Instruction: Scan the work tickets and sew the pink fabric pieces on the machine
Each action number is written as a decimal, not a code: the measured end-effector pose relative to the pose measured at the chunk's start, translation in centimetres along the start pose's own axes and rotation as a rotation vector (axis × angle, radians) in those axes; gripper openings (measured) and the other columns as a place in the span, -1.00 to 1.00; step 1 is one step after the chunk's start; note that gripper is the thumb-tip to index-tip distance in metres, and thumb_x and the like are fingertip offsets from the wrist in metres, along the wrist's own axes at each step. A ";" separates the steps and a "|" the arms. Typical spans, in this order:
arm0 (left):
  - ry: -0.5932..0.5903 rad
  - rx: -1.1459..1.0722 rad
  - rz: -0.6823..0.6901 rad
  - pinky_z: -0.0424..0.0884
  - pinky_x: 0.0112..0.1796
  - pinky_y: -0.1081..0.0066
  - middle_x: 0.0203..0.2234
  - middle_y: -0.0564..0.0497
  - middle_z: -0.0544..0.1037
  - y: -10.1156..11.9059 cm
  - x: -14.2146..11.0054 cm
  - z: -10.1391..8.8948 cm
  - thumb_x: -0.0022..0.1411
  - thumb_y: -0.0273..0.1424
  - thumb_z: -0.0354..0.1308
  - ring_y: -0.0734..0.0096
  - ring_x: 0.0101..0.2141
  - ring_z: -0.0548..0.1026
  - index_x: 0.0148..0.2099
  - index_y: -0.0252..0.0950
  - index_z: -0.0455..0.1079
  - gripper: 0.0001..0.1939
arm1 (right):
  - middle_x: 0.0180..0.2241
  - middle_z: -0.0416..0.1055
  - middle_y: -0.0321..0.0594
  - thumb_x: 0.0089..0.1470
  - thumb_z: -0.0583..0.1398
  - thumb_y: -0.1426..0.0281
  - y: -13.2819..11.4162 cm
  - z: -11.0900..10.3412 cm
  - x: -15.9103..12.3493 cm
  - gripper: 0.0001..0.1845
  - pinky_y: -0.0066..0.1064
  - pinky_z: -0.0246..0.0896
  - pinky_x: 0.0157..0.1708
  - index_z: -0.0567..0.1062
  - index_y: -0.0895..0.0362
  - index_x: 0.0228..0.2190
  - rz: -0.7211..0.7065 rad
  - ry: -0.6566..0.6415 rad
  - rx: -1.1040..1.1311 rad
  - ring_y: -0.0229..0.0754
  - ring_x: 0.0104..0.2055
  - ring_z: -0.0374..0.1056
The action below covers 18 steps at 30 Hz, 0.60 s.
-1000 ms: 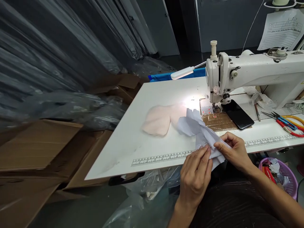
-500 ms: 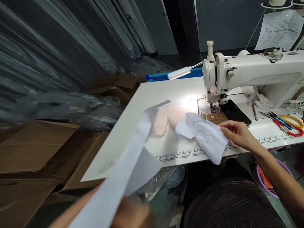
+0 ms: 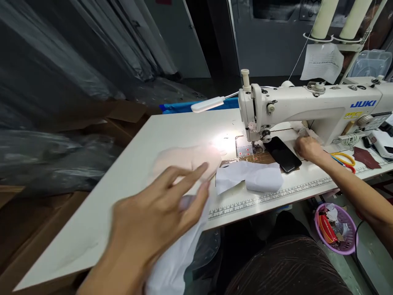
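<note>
Head view: your left grip [image 3: 150,211] has thumb and forefinger apart, hanging cloth [image 3: 173,264] beneath; I cannot tell if it's clamped. Your right grip [image 3: 308,148] curls beside the phone [image 3: 282,155], contents hidden. White cloth [image 3: 264,178] lies on the table [image 3: 80,241], likely light, limp: pinch its near edge.

Sewing workshop: JUKI machine [image 3: 296,101], thread cones [image 3: 325,18], probably cardboard boxes [image 3: 127,111]

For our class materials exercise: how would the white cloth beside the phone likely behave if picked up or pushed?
The white cloth would probably be floppy, since it lies in soft bends. It is likely light, as its edges look thin. It seems unlikely to roll, lying spread on the table.
</note>
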<state>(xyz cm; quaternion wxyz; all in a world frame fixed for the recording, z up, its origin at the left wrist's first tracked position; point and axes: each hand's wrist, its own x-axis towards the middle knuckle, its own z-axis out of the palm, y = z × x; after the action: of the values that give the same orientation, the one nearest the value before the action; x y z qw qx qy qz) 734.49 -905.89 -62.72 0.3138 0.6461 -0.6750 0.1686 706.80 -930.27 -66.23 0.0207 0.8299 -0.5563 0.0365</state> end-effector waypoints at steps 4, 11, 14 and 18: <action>-0.564 0.231 0.170 0.12 -0.61 0.45 -0.15 -0.09 0.55 1.3 3.3 5.1 0.33 -0.32 -0.03 0.23 -0.38 0.51 0.23 -0.08 0.36 -0.55 | -0.26 0.51 0.22 0.07 0.07 0.60 0.3 1.2 0.3 -0.71 -0.14 0.30 -0.13 0.56 0.33 -0.24 -0.009 0.010 -0.003 0.17 -0.11 0.42; -0.873 0.230 0.129 0.40 -0.43 0.31 -0.21 -0.14 0.46 4.7 0.2 6.2 0.39 -0.36 -0.19 0.24 -0.43 0.49 0.39 -0.13 0.10 -0.46 | -0.36 0.52 0.11 0.02 0.07 0.61 1.9 0.5 -0.1 -0.66 -0.09 0.29 -0.08 0.59 0.31 -0.23 -0.030 0.006 0.102 0.14 -0.14 0.42; -0.844 0.181 0.029 0.39 -0.45 0.34 -0.23 -0.13 0.44 5.4 -1.4 5.5 0.39 -0.35 -0.19 0.24 -0.42 0.48 0.37 -0.12 0.13 -0.47 | -0.44 0.49 0.00 0.09 0.05 0.49 2.3 -1.2 -1.2 -0.62 -0.14 0.33 -0.19 0.57 0.26 -0.14 0.008 0.023 0.245 0.07 -0.27 0.44; -0.790 0.147 -0.064 0.38 -0.45 0.37 -0.22 -0.12 0.42 5.9 -2.7 5.4 0.38 -0.37 -0.15 0.25 -0.39 0.48 0.34 -0.08 0.18 -0.48 | -0.41 0.44 -0.13 0.04 0.16 0.23 1.4 -3.4 -4.7 -0.59 -0.23 0.34 -0.38 0.51 0.10 -0.08 -0.030 -0.082 1.027 -0.09 -0.40 0.39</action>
<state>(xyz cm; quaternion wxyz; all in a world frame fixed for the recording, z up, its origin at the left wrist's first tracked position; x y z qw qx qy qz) 727.54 -906.56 -67.44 -0.0116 0.7026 -0.7094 -0.0548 703.64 -926.25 -63.19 -0.4109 0.7417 -0.4550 0.2720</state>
